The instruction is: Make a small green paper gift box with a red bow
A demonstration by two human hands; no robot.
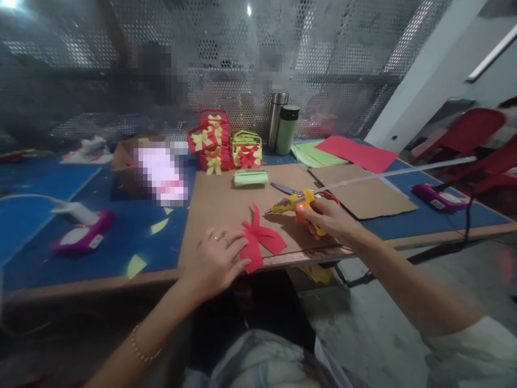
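Note:
My left hand [220, 256] is closed on the lower edge of a red paper bow [260, 240] that lies on a brown cardboard sheet [226, 202] near the table's front edge. My right hand [329, 218] grips the handle of a yellow and orange glue gun [293, 203]. Its nozzle points left, just above and to the right of the bow. A white glue stick [398, 172] runs out of the back of the gun to the right.
Scissors [285, 188] and a folded green paper [250, 177] lie behind the gun. Red and yellow bow-decorated boxes [224, 143], two flasks [283, 126], red and green sheets [355, 152], purple glue guns [438, 196] [83, 237], and red chairs [468, 132] surround the work area.

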